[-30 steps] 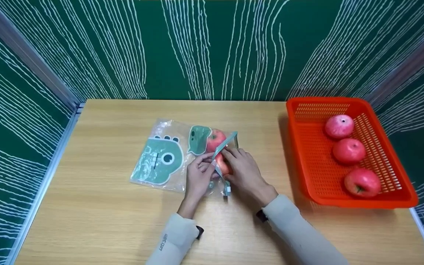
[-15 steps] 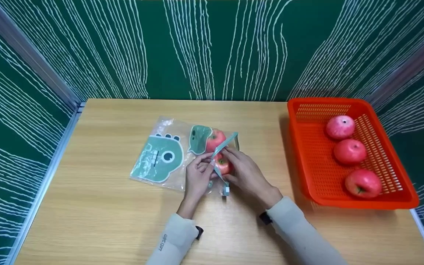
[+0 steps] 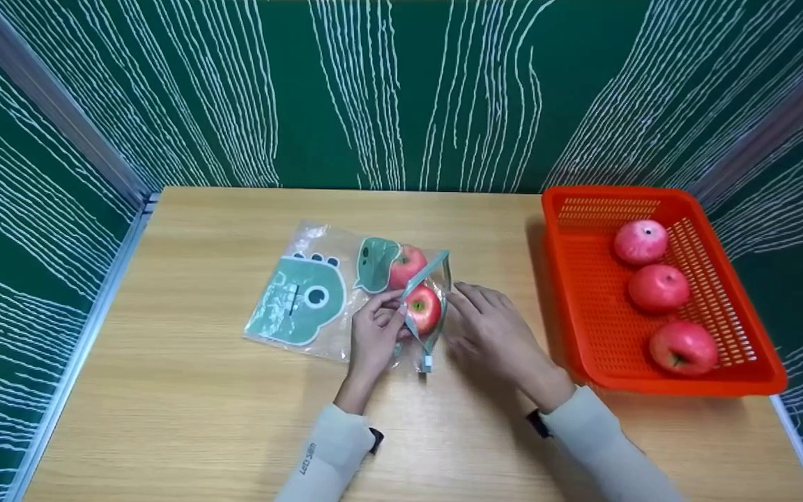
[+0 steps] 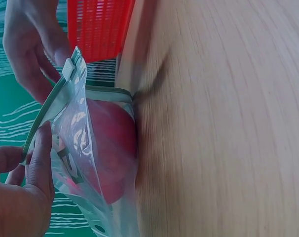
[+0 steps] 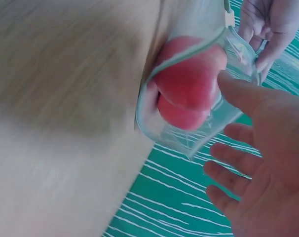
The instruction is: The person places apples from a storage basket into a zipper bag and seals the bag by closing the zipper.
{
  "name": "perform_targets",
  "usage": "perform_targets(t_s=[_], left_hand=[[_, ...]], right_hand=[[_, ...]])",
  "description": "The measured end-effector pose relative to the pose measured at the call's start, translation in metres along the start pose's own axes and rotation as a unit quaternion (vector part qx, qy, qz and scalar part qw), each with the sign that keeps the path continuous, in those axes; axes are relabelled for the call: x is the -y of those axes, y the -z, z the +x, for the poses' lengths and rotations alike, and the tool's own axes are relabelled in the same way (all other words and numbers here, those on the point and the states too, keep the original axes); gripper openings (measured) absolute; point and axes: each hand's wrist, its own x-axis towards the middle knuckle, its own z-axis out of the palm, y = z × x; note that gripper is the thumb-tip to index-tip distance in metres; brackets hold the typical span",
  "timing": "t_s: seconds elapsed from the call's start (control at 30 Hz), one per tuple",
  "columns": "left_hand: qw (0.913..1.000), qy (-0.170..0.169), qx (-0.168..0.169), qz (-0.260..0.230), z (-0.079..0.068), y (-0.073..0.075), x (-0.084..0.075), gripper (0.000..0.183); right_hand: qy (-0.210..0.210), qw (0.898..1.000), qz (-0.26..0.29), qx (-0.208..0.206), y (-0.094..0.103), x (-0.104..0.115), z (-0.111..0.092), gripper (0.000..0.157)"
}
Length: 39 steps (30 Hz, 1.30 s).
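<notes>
Head view alone shows three apples [image 3: 659,288] in the basket [image 3: 603,314]; two bagged apples [image 3: 425,308] lie on the table [image 3: 199,418], our left hand [image 3: 376,331] pinching the bag [image 3: 304,307], our right hand [image 3: 499,341] relaxed beside it.

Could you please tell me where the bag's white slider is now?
In the head view, the white slider is at the near corner of the open end of the clear bag, right of the left hand.

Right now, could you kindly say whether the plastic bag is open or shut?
The plastic bag is open: its rim gapes, pinched by the left hand.
</notes>
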Motion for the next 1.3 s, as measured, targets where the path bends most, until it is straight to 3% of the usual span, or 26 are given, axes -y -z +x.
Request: perform_targets(t_s=[0.2,0.5,0.9,1.13,1.3], left_hand=[[1.0,0.003,0.002,-0.003,0.0,0.001,0.001,0.029],[1.0,-0.005,0.007,0.004,0.002,0.002,0.004,0.027],[0.9998,0.005,0.003,0.019,0.001,0.002,0.004,0.028],[0.9997,0.004,0.007,0.021,0.001,0.003,0.004,0.027],[0.9997,-0.001,0.009,0.021,0.0,0.004,0.004,0.028]], right_hand=[[0.019,0.999,-0.049,0.007,0.014,-0.003,-0.014,0.073],[0.034,0.997,-0.071,-0.02,0.031,-0.016,-0.03,0.077],[-0.004,0.999,-0.034,-0.035,0.06,-0.044,-0.052,0.079],[-0.032,0.997,-0.048,-0.05,0.074,-0.06,-0.064,0.073],[-0.059,0.996,-0.06,-0.038,0.08,-0.072,-0.072,0.073]])
